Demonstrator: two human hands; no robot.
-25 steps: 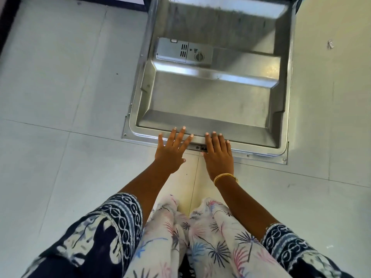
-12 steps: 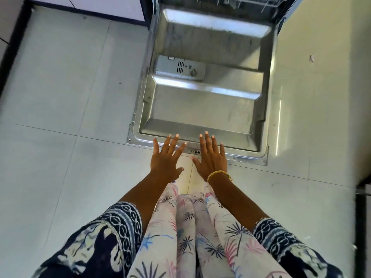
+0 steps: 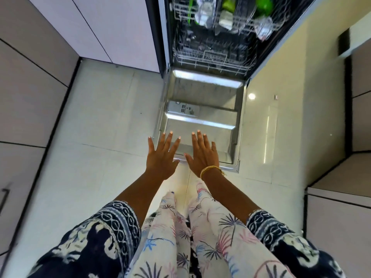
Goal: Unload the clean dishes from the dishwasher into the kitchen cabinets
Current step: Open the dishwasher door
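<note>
The steel dishwasher door [image 3: 212, 125] lies folded flat down over the floor in front of me. My left hand [image 3: 161, 156] and my right hand [image 3: 203, 152] hover side by side over its near edge, palms down, fingers spread, holding nothing. A yellow bangle circles my right wrist. Beyond the door the lower wire rack [image 3: 210, 57] looks mostly bare. Above it the upper rack [image 3: 226, 19] carries clear glasses [image 3: 204, 15] and green dishes [image 3: 263, 6], partly blurred.
Pale cabinet fronts [image 3: 36, 81] run along the left, and more cabinets [image 3: 359, 137] stand at the right. Light floor tiles [image 3: 100, 121] spread on both sides of the door. A detergent dispenser [image 3: 183, 109] sits in the door's inner face.
My hands have lifted off the door's near edge and now float above it. The view has tilted up, bringing the racks and the dishes inside the machine into sight.
</note>
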